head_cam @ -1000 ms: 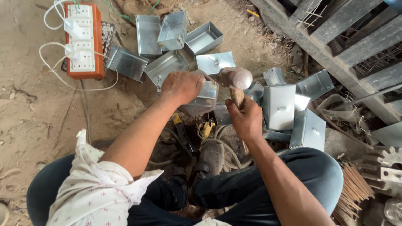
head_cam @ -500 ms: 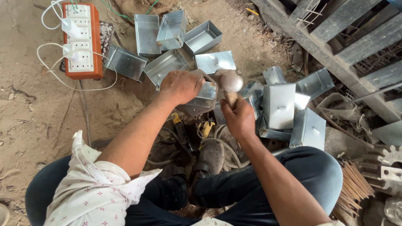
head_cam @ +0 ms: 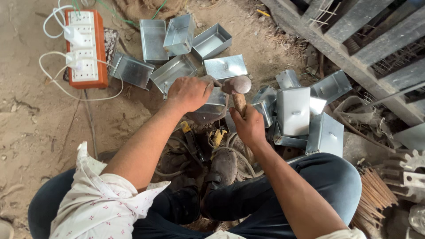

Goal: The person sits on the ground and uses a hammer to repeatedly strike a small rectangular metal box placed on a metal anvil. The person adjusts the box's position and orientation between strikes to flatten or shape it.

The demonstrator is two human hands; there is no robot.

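My left hand [head_cam: 189,93] presses down on a small sheet-metal box [head_cam: 212,102] that rests on the ground between my knees. My right hand [head_cam: 249,126] grips the wooden handle of a hammer [head_cam: 238,88]. The hammer's rounded metal head sits just above the box's right edge, close to my left fingers. Part of the box is hidden under my left hand.
Several finished metal boxes lie beyond my hands [head_cam: 175,40], and more are piled at the right [head_cam: 294,110]. An orange power strip with white cables [head_cam: 86,46] lies at the far left. A wooden frame [head_cam: 354,35] runs along the upper right. My shoes [head_cam: 223,166] are below the box.
The hammer head has come down and to the left, toward the box under my left hand. My left hand has stayed on the box.
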